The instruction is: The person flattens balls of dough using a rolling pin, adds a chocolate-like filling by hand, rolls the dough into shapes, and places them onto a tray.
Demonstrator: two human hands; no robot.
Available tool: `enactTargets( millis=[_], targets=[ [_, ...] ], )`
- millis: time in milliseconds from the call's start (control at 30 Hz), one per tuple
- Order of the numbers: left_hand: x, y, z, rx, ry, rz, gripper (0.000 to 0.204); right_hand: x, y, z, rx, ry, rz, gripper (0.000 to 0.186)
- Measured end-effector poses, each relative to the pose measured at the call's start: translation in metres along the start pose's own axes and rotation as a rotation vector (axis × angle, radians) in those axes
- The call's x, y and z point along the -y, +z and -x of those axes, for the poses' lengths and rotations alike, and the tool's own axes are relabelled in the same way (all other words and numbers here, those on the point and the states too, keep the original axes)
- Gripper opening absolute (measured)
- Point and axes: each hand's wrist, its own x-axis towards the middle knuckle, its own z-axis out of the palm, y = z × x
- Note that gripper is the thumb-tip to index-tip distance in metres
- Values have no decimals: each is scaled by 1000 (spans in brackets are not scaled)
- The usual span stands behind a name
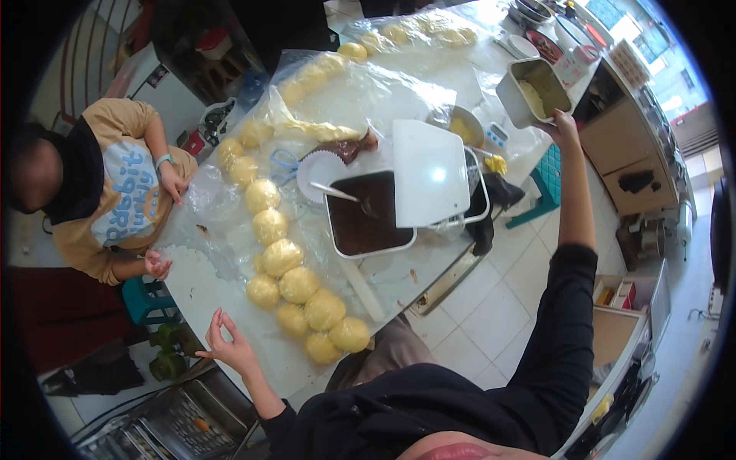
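Observation:
My right hand [565, 129] is stretched out to the far right and grips the near edge of a deep rectangular loaf tin [514, 101]. Something pale yellow coats or lies in the tin; I cannot tell exactly what. Above the near left edge of the table, my left hand [232, 349] is raised with its fingers apart and nothing visible in it. To its right, smooth yellow dough balls [297, 284] lie in a long row under clear plastic film [230, 201].
A white container of dark brown filling [364, 234] holds a spoon [334, 192], with a white lid [432, 176] resting across it. Blue scissors [284, 165], paper cups [320, 170] and a timer [497, 135] lie nearby. Another person [126, 184] is at the left edge; a green stool [544, 188] stands right.

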Motion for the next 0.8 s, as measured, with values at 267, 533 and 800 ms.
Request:
enactTargets(
  millis=[267,533,800],
  targets=[
    [-13,-8,2,64,-69,34,23,-43,38,-104,-105,112,172,36],
    [-20,6,5,70,-149,129,22,-40,174,-46,235,-707,1214,72],
    [-6,-6,12,79,-331,174,24,-90,243,-195,-64,209,574,83]
  ],
)
